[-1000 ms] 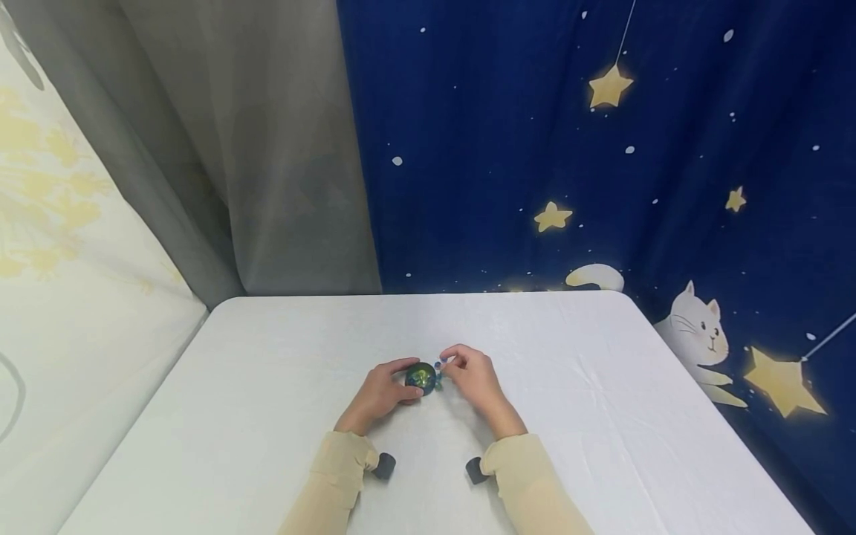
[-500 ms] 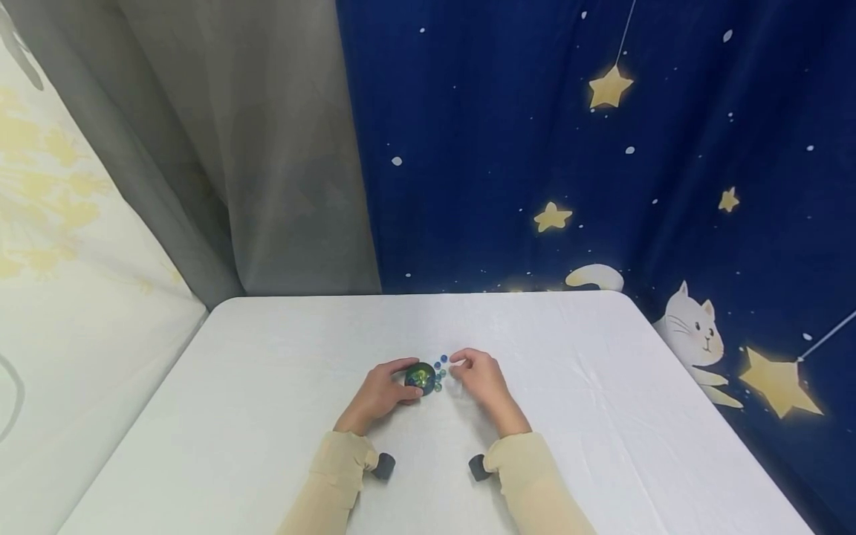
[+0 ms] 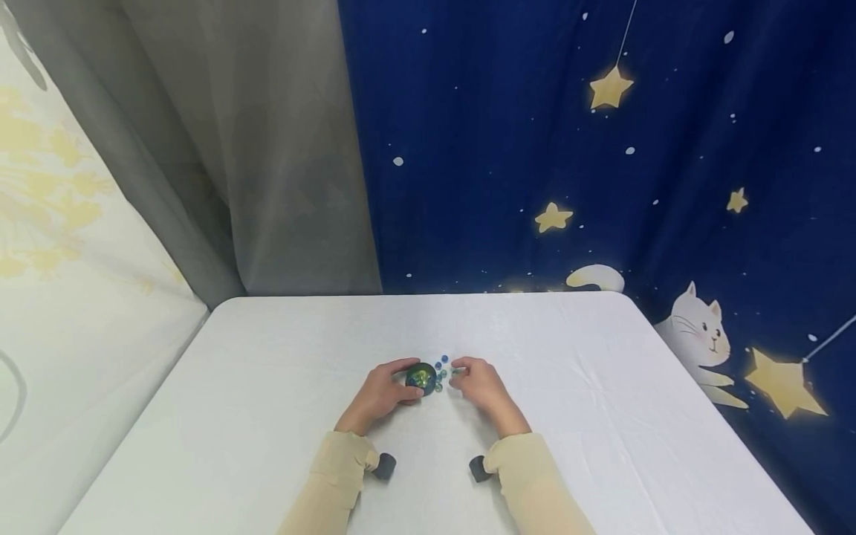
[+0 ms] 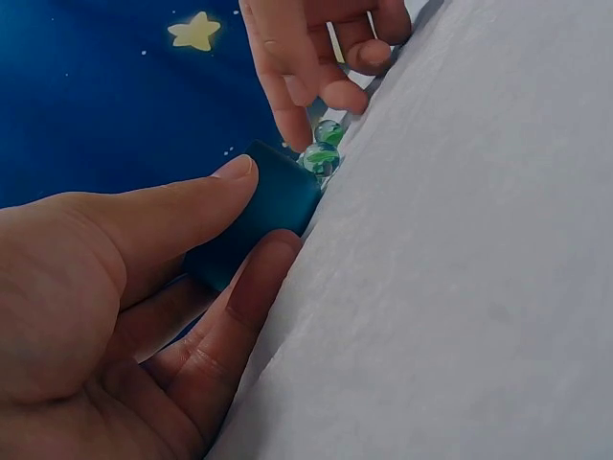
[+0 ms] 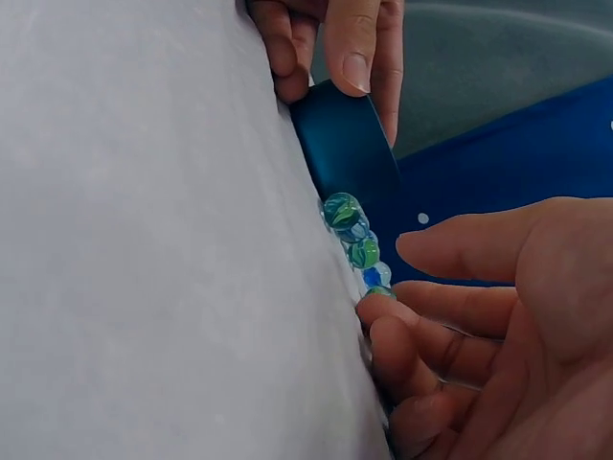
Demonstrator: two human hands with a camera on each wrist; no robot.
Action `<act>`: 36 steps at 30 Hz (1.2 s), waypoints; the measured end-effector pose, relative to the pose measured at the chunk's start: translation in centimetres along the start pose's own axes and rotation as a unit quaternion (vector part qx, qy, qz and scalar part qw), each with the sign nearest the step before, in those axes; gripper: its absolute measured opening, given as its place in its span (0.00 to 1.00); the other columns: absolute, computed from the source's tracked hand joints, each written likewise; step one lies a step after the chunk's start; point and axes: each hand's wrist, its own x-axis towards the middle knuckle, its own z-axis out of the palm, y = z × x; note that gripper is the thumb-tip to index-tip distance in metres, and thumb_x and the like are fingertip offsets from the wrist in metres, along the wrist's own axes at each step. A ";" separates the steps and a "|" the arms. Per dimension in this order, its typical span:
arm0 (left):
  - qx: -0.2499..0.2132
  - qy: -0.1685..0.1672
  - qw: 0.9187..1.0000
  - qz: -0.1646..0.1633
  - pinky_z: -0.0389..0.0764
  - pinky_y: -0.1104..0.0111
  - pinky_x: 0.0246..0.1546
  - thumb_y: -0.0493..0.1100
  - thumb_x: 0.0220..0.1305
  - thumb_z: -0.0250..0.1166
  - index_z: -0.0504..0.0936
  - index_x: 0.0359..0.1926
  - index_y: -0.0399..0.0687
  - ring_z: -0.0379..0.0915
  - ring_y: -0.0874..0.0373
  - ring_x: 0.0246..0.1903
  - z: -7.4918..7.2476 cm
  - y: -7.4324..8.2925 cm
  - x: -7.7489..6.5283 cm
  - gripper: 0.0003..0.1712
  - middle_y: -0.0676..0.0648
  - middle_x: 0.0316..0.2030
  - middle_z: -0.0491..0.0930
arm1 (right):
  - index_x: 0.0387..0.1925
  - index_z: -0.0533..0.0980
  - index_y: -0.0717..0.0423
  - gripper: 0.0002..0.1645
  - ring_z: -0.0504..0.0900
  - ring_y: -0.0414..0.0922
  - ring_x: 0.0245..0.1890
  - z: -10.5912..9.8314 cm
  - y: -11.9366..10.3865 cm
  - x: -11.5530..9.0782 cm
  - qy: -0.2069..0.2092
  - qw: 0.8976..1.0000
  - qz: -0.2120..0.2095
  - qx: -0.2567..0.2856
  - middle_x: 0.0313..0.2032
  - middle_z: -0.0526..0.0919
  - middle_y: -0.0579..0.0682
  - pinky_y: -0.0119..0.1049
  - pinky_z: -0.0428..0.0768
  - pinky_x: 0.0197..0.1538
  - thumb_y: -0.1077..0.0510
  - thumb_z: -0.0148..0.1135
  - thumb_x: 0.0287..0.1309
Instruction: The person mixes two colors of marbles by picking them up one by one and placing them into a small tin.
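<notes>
Head, teal cylinder: the teal cylinder (image 3: 420, 379) is on the white-covered desk (image 3: 267, 409), its round top mottled green and yellow.
Head, left hand: the left hand (image 3: 383, 390) clasps the cylinder from its left, thumb at the near edge, forefinger at the far edge.
Head, marbles: blue and green glass marbles (image 3: 443, 374) cluster just right of the cylinder.
Head, right hand: the right hand (image 3: 483, 385) lies right of the cylinder, beyond most marbles.
Left wrist, grip: thumb and fingers press the cylinder's opposite sides.
Right wrist, fingers: thumb and forefinger parted, others loosely bent; one marble at the fingertips, contact unclear.
</notes>
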 end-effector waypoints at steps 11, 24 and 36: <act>-0.004 0.001 1.000 0.006 0.58 0.44 0.66 0.46 0.50 0.76 0.78 0.61 0.55 0.61 0.41 0.66 0.1 0.0 0.1 0.35 0.45 0.62 0.74 | 0.54 0.78 0.62 0.24 0.83 0.51 0.37 0.1 0.1 0.2 -0.016 0.999 -0.013 -0.026 0.38 0.85 0.56 0.49 0.82 0.44 0.60 0.65 0.54; -0.006 0.003 1.000 0.006 0.58 0.44 0.66 0.47 0.50 0.76 0.78 0.61 0.55 0.62 0.41 0.65 0.0 0.0 0.1 0.35 0.45 0.62 0.74 | 0.46 0.81 0.59 0.17 0.79 0.44 0.30 0.4 0.1 0.1 -0.002 1.000 -0.006 -0.020 0.32 0.82 0.50 0.43 0.81 0.37 0.61 0.64 0.53; -0.004 0.004 1.000 -0.004 0.57 0.44 0.66 0.46 0.50 0.76 0.78 0.61 0.56 0.61 0.42 0.66 0.1 0.1 0.1 0.35 0.45 0.62 0.74 | 0.42 0.82 0.58 0.12 0.77 0.44 0.27 0.4 0.1 0.2 0.006 1.000 -0.009 -0.012 0.29 0.80 0.49 0.40 0.79 0.33 0.63 0.64 0.54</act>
